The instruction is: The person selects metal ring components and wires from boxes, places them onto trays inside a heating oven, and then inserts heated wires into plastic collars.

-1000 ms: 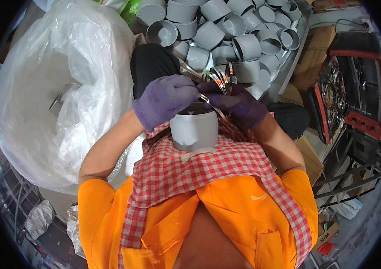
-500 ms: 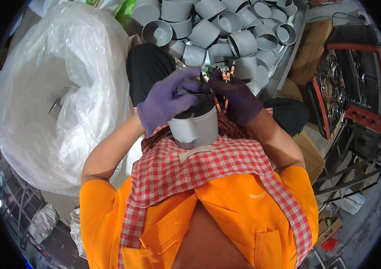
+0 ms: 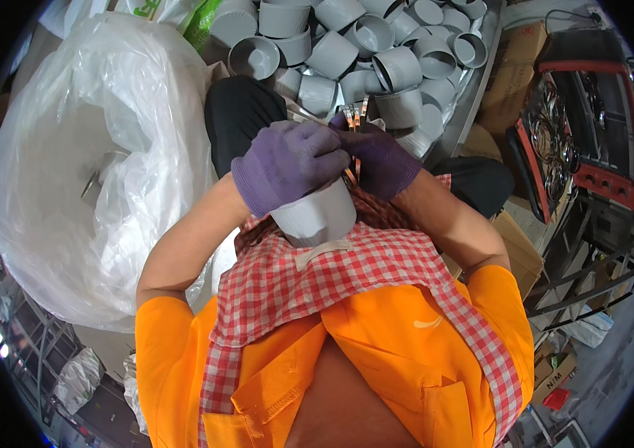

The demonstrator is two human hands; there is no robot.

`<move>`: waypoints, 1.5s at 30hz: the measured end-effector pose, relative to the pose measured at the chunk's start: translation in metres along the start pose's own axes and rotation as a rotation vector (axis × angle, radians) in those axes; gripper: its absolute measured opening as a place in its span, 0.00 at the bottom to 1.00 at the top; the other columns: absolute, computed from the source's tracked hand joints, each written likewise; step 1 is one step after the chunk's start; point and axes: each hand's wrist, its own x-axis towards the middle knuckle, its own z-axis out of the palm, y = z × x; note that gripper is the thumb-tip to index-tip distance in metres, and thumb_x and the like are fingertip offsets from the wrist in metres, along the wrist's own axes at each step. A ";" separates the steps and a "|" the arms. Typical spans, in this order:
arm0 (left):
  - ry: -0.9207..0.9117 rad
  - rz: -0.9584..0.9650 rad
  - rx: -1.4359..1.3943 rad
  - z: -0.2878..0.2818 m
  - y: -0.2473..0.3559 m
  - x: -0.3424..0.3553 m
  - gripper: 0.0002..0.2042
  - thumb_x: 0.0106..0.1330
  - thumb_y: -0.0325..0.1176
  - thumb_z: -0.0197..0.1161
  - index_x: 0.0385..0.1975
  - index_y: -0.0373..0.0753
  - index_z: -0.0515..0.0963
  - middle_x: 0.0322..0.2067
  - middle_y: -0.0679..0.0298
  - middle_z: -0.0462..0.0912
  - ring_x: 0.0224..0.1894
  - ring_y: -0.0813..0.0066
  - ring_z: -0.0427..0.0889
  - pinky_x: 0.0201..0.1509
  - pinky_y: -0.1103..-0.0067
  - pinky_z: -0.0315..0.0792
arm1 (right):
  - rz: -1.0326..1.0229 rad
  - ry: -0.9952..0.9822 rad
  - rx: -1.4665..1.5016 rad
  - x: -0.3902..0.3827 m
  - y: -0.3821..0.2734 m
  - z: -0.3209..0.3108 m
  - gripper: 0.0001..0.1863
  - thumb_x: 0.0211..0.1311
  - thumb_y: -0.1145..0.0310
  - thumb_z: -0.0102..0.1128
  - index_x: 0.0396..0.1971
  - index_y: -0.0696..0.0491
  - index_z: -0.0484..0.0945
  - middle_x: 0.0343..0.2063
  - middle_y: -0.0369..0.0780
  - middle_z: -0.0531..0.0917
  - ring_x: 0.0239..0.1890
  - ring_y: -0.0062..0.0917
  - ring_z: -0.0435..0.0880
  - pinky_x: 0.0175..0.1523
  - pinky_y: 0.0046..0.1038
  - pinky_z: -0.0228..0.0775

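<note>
A pale grey ribbed cup (image 3: 317, 216) rests upright in my lap, its opening mostly hidden by my gloves. My left hand (image 3: 291, 166), in a purple glove, is closed with curled fingers above the cup's rim. What those fingers hold, if anything, is hidden. Beside it my right hand (image 3: 383, 160), also gloved in purple, grips several thin shiny metal bands (image 3: 356, 116) with orange reflections. The bands stick up past the fingers, and their lower ends show by the cup's rim. Both hands meet, fingertips close together.
Many similar grey cups (image 3: 332, 54) lie heaped in a metal-edged tray ahead. To the left stands a large clear plastic bag (image 3: 41, 216) with a grey piece inside. At the right, a red oven-like box (image 3: 616, 183) holds shiny rings on its lowered door. Cardboard boxes (image 3: 518, 67) stand beside the tray.
My left hand has closed its fingers and moved right, against my right hand, covering the cup's opening. My right hand and the bands have shifted slightly left.
</note>
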 end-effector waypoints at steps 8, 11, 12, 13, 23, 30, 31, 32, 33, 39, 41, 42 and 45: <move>0.057 -0.056 -0.058 0.003 -0.001 -0.010 0.10 0.41 0.31 0.64 0.26 0.43 0.75 0.30 0.64 0.73 0.33 0.63 0.76 0.36 0.70 0.71 | -0.015 -0.046 0.119 -0.001 0.002 0.003 0.07 0.54 0.68 0.61 0.30 0.49 0.72 0.25 0.33 0.75 0.25 0.16 0.73 0.29 0.20 0.64; 0.186 -0.060 0.024 0.004 -0.006 -0.017 0.07 0.44 0.34 0.59 0.26 0.46 0.74 0.31 0.68 0.74 0.40 0.67 0.75 0.41 0.72 0.69 | -0.152 -0.114 0.122 -0.001 -0.006 -0.007 0.09 0.54 0.70 0.59 0.35 0.51 0.71 0.27 0.37 0.76 0.26 0.20 0.75 0.31 0.23 0.66; 0.212 -0.072 0.066 0.002 -0.006 -0.019 0.07 0.44 0.33 0.59 0.25 0.46 0.74 0.32 0.68 0.74 0.40 0.66 0.75 0.42 0.72 0.69 | -0.215 -0.140 0.107 -0.003 -0.012 -0.012 0.10 0.54 0.70 0.59 0.37 0.51 0.71 0.28 0.38 0.77 0.26 0.22 0.76 0.32 0.24 0.67; 0.236 -0.082 0.107 0.000 -0.006 -0.020 0.06 0.45 0.33 0.59 0.25 0.47 0.74 0.33 0.68 0.75 0.41 0.66 0.75 0.43 0.71 0.69 | -0.270 -0.170 0.224 -0.005 -0.021 -0.020 0.15 0.55 0.73 0.56 0.43 0.54 0.68 0.31 0.41 0.78 0.29 0.27 0.78 0.36 0.26 0.71; 0.174 -0.223 -0.135 0.022 0.022 -0.036 0.07 0.50 0.22 0.59 0.29 0.37 0.71 0.30 0.58 0.77 0.34 0.57 0.78 0.40 0.70 0.73 | -0.437 0.030 -0.648 -0.020 0.008 -0.047 0.18 0.60 0.75 0.50 0.52 0.58 0.67 0.45 0.38 0.75 0.45 0.21 0.75 0.50 0.23 0.67; 0.014 -0.427 -0.396 -0.023 0.024 -0.050 0.11 0.53 0.21 0.58 0.36 0.38 0.75 0.31 0.58 0.78 0.37 0.56 0.78 0.46 0.69 0.72 | -0.403 -0.271 -0.594 -0.025 0.033 -0.022 0.17 0.61 0.70 0.49 0.50 0.57 0.70 0.41 0.40 0.77 0.41 0.23 0.75 0.48 0.25 0.67; -0.029 -0.355 -0.451 -0.025 0.019 -0.061 0.13 0.52 0.19 0.57 0.39 0.37 0.75 0.32 0.57 0.78 0.38 0.57 0.78 0.49 0.66 0.70 | -0.507 -0.326 -0.693 -0.027 0.024 -0.016 0.15 0.60 0.72 0.48 0.47 0.57 0.71 0.41 0.38 0.76 0.40 0.22 0.75 0.47 0.26 0.68; -0.015 -0.339 -0.472 -0.022 0.020 -0.064 0.14 0.52 0.20 0.57 0.40 0.37 0.75 0.31 0.58 0.78 0.36 0.58 0.78 0.51 0.66 0.70 | -0.547 -0.354 -0.798 -0.025 0.024 -0.017 0.16 0.60 0.70 0.50 0.48 0.56 0.71 0.43 0.39 0.75 0.42 0.23 0.75 0.49 0.26 0.67; -0.001 -0.323 -0.493 -0.018 0.022 -0.068 0.15 0.51 0.21 0.57 0.41 0.38 0.75 0.29 0.58 0.77 0.34 0.58 0.78 0.53 0.66 0.69 | -0.587 -0.382 -0.903 -0.020 0.022 -0.018 0.17 0.59 0.68 0.52 0.49 0.55 0.70 0.44 0.40 0.75 0.43 0.25 0.75 0.51 0.26 0.66; -0.122 -0.518 -0.793 -0.012 0.032 -0.077 0.13 0.56 0.26 0.57 0.43 0.36 0.73 0.32 0.55 0.78 0.34 0.58 0.78 0.38 0.72 0.71 | -1.249 -0.352 -1.235 0.012 0.017 -0.019 0.21 0.43 0.76 0.63 0.42 0.54 0.74 0.42 0.40 0.78 0.45 0.30 0.76 0.50 0.27 0.70; -0.028 -0.468 -0.757 0.000 0.032 -0.085 0.11 0.57 0.28 0.58 0.40 0.36 0.74 0.32 0.56 0.79 0.33 0.58 0.78 0.38 0.72 0.71 | -0.957 -0.454 -1.355 0.006 0.007 -0.019 0.20 0.44 0.72 0.64 0.43 0.53 0.75 0.42 0.40 0.78 0.45 0.31 0.76 0.50 0.28 0.70; 0.018 -0.444 -0.737 0.005 0.032 -0.088 0.10 0.57 0.29 0.58 0.38 0.36 0.74 0.32 0.56 0.79 0.33 0.59 0.78 0.37 0.72 0.71 | -0.807 -0.503 -1.407 0.003 0.003 -0.021 0.20 0.45 0.71 0.64 0.43 0.52 0.75 0.43 0.40 0.78 0.45 0.32 0.76 0.50 0.28 0.70; -0.086 -0.330 -0.487 -0.005 0.020 -0.072 0.07 0.52 0.28 0.61 0.32 0.38 0.75 0.29 0.61 0.79 0.31 0.64 0.78 0.35 0.73 0.72 | -0.793 -0.463 -1.454 0.009 0.001 -0.036 0.18 0.44 0.65 0.68 0.39 0.49 0.79 0.42 0.37 0.79 0.44 0.33 0.77 0.51 0.32 0.69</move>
